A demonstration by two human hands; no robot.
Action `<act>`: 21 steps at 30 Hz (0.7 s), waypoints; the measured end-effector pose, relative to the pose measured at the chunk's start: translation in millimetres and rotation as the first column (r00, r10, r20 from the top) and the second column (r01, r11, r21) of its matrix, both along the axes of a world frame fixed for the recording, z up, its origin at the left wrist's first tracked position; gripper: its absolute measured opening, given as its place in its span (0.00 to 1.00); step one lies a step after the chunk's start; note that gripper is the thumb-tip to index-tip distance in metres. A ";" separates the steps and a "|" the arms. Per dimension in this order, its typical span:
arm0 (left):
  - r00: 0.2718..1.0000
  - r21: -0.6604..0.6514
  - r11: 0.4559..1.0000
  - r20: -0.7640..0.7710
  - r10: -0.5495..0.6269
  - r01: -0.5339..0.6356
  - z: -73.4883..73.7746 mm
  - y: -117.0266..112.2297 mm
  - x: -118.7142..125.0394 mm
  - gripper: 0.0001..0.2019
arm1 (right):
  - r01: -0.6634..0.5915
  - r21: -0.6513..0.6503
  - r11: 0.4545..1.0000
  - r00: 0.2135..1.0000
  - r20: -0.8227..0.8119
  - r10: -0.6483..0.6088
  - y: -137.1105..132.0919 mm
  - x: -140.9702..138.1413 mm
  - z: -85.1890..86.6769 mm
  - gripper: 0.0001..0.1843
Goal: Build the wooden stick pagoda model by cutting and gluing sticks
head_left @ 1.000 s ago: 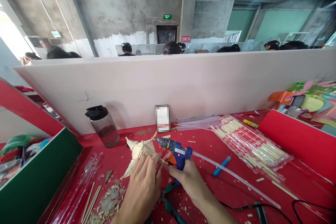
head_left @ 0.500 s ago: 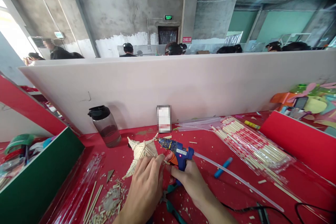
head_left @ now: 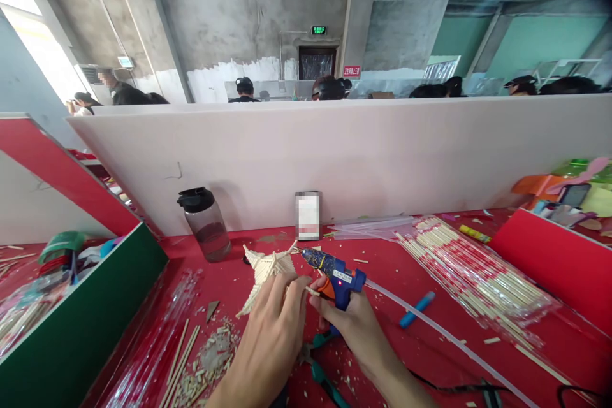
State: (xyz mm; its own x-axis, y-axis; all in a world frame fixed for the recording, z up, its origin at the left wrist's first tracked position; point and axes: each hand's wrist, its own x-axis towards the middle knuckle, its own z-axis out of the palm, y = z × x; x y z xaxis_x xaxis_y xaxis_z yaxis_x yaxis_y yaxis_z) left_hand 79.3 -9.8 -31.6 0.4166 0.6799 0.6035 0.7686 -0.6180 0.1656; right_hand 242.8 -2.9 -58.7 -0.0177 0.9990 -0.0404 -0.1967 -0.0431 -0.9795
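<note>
My right hand [head_left: 351, 325] is closed around the handle of a blue glue gun [head_left: 335, 271] with an orange trigger. Its nozzle points left at a small star-like piece made of pale wooden sticks [head_left: 268, 271] lying on the red table [head_left: 382, 344]. A clear glue stick [head_left: 430, 325] trails out of the gun's back toward the right. My left hand [head_left: 275, 325] rests on the near side of the stick piece, fingers curled down and pinching a short stick at its edge.
A dark-lidded bottle [head_left: 206, 224] stands at the back left by the white partition [head_left: 335, 153]. Bagged sticks [head_left: 473, 274] lie on the right, a blue pen [head_left: 417, 309] nearer. Stick scraps [head_left: 205, 360] and green-handled cutters [head_left: 325, 379] lie near me. A green box [head_left: 81, 325] stands left, a red box [head_left: 554, 255] right.
Both hands, the glue gun and the stick piece keep the same pose. The camera has turned slightly left, so everything sits a little further right in view.
</note>
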 end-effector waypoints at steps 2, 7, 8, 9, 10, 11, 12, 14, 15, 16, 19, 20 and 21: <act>1.000 -0.031 1.000 0.017 -0.001 0.002 4.7 0.2 -4.2 0.11 | 0.012 -0.001 1.000 1.000 0.021 -0.012 0.1 -0.2 1.0 0.19; 1.000 -0.083 0.997 0.013 0.005 -0.003 17.6 1.1 -13.3 0.13 | 0.113 0.052 0.992 0.992 0.050 -0.116 6.9 1.8 5.4 0.23; 1.000 -0.089 0.996 -0.001 -0.002 0.002 20.1 1.2 -14.1 0.13 | 0.133 0.057 0.989 0.990 0.044 -0.136 9.5 2.4 5.1 0.24; 1.000 -0.093 0.996 -0.015 -0.008 0.007 22.3 1.4 -14.7 0.13 | 0.150 0.063 0.987 0.988 0.033 -0.152 12.1 3.1 4.3 0.24; 0.999 -0.098 0.995 -0.030 -0.013 0.010 24.0 1.7 -15.1 0.13 | 0.165 0.071 0.984 0.986 0.018 -0.167 14.6 4.0 3.2 0.25; 0.999 -0.103 0.995 -0.042 -0.014 0.009 25.1 2.3 -15.5 0.13 | 0.176 0.081 0.981 0.984 0.003 -0.177 16.9 5.3 2.1 0.25; 0.998 -0.112 0.994 -0.054 -0.010 0.004 25.5 3.0 -15.9 0.13 | 0.185 0.092 0.978 0.983 -0.007 -0.186 18.7 7.1 1.5 0.25; 0.997 -0.127 0.992 -0.073 0.011 -0.020 24.6 5.2 -17.1 0.11 | 0.196 0.108 0.975 0.980 -0.001 -0.197 20.4 12.8 2.7 0.24; 0.997 -0.130 0.991 -0.079 0.021 -0.031 23.8 6.4 -18.0 0.10 | 0.194 0.111 0.975 0.980 0.012 -0.197 20.1 16.8 4.8 0.24; 0.996 -0.131 0.991 -0.083 0.029 -0.039 22.9 7.5 -19.0 0.10 | 0.190 0.118 0.975 0.981 0.026 -0.195 18.9 21.6 8.0 0.25; 0.995 -0.148 0.988 -0.089 0.036 -0.049 21.7 9.9 -22.1 0.10 | 0.165 0.151 0.975 0.982 0.064 -0.176 9.9 38.6 19.8 0.26; 0.995 -0.156 0.987 -0.093 0.034 -0.048 21.8 10.3 -22.9 0.10 | 0.156 0.169 0.973 0.981 0.092 -0.173 5.2 44.3 22.7 0.27; 0.994 -0.164 0.985 -0.101 0.031 -0.047 22.0 10.6 -23.5 0.10 | 0.139 0.182 0.973 0.976 0.142 -0.166 -0.2 49.5 24.2 0.28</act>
State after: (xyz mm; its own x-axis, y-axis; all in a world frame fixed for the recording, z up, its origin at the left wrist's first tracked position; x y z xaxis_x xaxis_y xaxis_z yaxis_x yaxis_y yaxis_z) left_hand 55.8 0.8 -9.6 0.4391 0.7839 0.4389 0.8091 -0.5575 0.1861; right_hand 292.3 -3.1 -34.5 0.1286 0.9817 0.1401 -0.0327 0.1454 -0.9888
